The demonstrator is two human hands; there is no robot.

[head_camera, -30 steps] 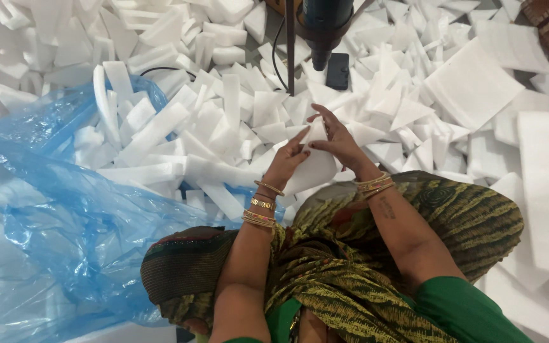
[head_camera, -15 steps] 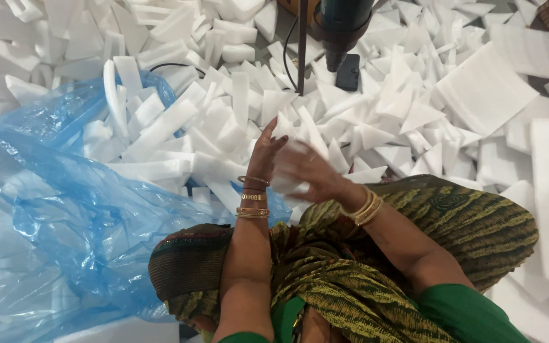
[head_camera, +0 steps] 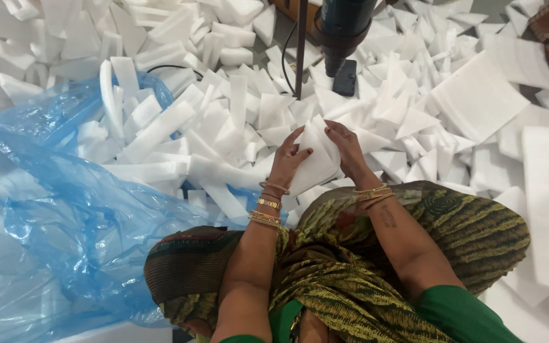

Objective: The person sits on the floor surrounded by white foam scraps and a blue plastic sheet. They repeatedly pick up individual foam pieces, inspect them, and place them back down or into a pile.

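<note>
1. Foam is everywhere here. White foam pieces [head_camera: 160, 130] lie in a big heap on the floor, some long and thin, some short and chunky.
2. The left hand [head_camera: 288, 162] and the right hand [head_camera: 345, 149] are close together. Both are clamped on one white foam sheet [head_camera: 316, 162], one hand on each side of it.
3. The foam sheet is held up just above the person's lap, in front of the heap. It looks bent between the hands.
4. Gold bangles [head_camera: 267, 204] sit on the left wrist, and more are on the right wrist.
5. A blue plastic bag [head_camera: 52, 222] lies to the left of the person. It is crinkled, and white foam shows through it.
6. The lap is covered with green and yellow patterned cloth [head_camera: 351, 286].
7. Bigger flat foam sheets [head_camera: 478, 95] lie to the right, well apart from the hands.
8. A thin dark pole [head_camera: 300, 47] stands up in the heap beyond the hands. A dark machine part [head_camera: 344, 28] and a small black box [head_camera: 345, 78] are just beside it.
</note>
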